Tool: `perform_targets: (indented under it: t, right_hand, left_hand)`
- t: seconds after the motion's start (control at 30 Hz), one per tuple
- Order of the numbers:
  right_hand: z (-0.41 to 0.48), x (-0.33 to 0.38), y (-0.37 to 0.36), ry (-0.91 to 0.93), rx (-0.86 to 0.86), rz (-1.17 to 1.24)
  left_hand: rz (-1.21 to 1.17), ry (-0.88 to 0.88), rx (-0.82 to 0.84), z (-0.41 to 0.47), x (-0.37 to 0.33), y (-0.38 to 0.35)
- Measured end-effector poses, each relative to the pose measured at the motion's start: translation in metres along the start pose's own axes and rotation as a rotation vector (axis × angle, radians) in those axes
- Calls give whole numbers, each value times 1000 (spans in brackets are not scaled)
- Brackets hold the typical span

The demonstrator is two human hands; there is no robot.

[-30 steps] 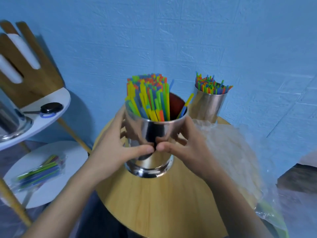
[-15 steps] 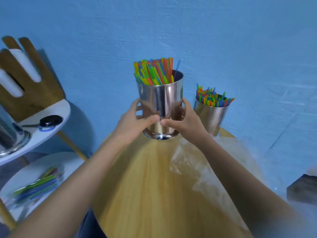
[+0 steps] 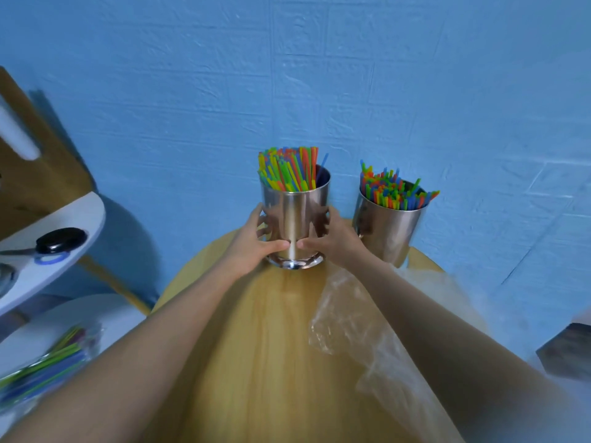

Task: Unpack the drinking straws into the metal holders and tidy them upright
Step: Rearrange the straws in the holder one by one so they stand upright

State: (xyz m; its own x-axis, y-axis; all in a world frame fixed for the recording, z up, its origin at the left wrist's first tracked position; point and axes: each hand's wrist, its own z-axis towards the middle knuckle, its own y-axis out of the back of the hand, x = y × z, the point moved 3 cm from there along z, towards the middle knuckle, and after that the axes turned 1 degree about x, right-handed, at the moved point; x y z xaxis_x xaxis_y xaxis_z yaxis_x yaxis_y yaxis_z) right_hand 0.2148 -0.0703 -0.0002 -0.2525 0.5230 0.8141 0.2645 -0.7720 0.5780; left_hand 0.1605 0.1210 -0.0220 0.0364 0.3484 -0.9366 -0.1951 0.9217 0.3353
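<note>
Hands at centre of frame, either side of one steel cup. The left hand (image 3: 252, 247) and right hand (image 3: 335, 244) wrap the centre holder (image 3: 295, 219) from opposite sides, fingers curled round its wall, thumbs pointing inward and almost meeting low on the near face. The holder stands upright with its base at the far edge of the round wooden table (image 3: 256, 346); whether it rests fully on the surface cannot be told. Its straws (image 3: 287, 169), in green, yellow, orange and blue, stand bunched toward the left of the mouth, with one blue straw leaning out to the right.

Right of centre, just beside the right hand, the right holder (image 3: 388, 231) stands tilted in this wide-angle view, filled with a shorter bundle (image 3: 393, 190) of mixed colours that splays unevenly. A clear plastic wrapper (image 3: 351, 318) lies crumpled on the table under the right forearm. A blue wall (image 3: 319, 75) fills the upper frame. At left, a white shelf (image 3: 80, 215) carries a black object (image 3: 60, 239); at lower left a blurred packet of straws (image 3: 41, 369) lies flat on a white surface.
</note>
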Motion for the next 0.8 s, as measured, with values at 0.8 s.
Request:
perform_targets:
  t: [0.8]
  right_hand:
    - [-20, 7, 22, 114, 90, -767]
  left_hand:
    - [1285, 15, -9, -31, -43, -14]
